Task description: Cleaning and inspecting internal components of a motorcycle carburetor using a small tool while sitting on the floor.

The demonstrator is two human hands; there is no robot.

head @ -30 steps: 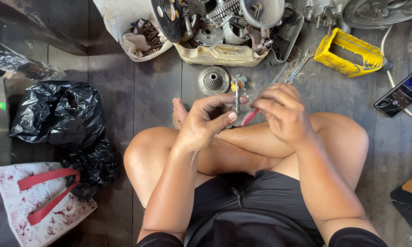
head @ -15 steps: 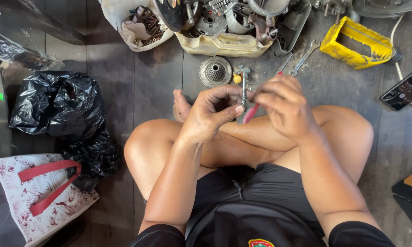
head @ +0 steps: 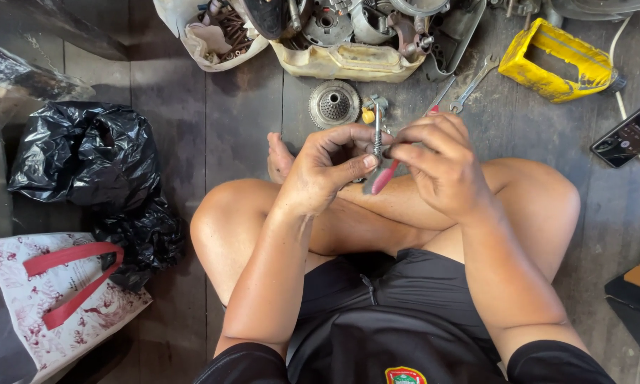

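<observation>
I sit cross-legged on a dark plank floor. My left hand (head: pixel 327 171) pinches a slim metal bolt-like shaft (head: pixel 377 131) that stands upright between both hands. My right hand (head: pixel 440 167) grips the same shaft from the other side and also holds a red-handled tool (head: pixel 385 176) that slants down toward my leg. A round toothed metal gear (head: pixel 334 104) lies on the floor just beyond my fingers, beside a small yellow piece (head: pixel 367 115).
A cream tub (head: pixel 348 60) of engine parts stands ahead, a white container of rusty bolts (head: pixel 217 35) to its left. A wrench (head: pixel 472 85), yellow box (head: pixel 554 60) and phone (head: pixel 629 131) lie right. Black plastic bag (head: pixel 85 160) and patterned red-handled bag (head: pixel 50 299) lie left.
My head has tipped down a little, so the floor items sit higher in view. Both hands stay closed on the upright shaft with small finger shifts.
</observation>
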